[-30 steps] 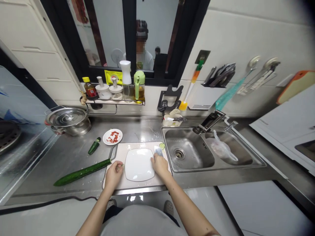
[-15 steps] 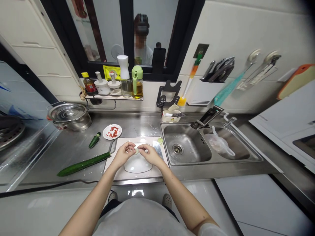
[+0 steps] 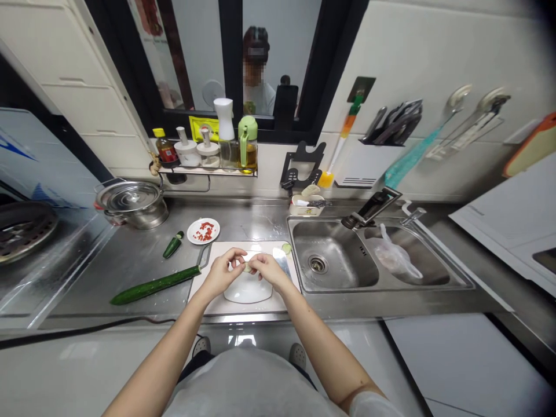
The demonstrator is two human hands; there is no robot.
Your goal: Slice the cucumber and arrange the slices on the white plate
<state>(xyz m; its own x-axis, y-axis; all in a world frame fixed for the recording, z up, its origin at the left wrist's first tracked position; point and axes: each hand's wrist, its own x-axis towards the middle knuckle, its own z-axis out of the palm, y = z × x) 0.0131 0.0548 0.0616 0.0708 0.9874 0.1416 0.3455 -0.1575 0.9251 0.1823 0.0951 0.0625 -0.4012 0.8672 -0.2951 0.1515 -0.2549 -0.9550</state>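
A small, thin, pale cucumber slice (image 3: 247,267) is pinched between my left hand (image 3: 225,271) and my right hand (image 3: 268,271), fingertips nearly meeting. Both hands hover over a white plate (image 3: 248,293), which rests on a pale cutting board (image 3: 203,298). To the right of my right hand lies a knife with a broad, shiny blade (image 3: 282,262). Beyond it, near the board's far corner, is a pale green cucumber piece (image 3: 286,248). A long cucumber (image 3: 156,286) stretches leftward from the board, its cut end by the board's edge.
Left of the board are a short cucumber piece (image 3: 173,245) and a small plate (image 3: 191,233) of chopped red bits. A lidded steel pot (image 3: 150,213) stands farther left. To the right, a double sink (image 3: 299,284) holds a plastic bag (image 3: 397,259). Bottles line a wall shelf (image 3: 208,171).
The camera view has shifted slightly, so the surroundings sit a little farther right. My fingers have moved slightly around the slice, and my hands remain above the plate.
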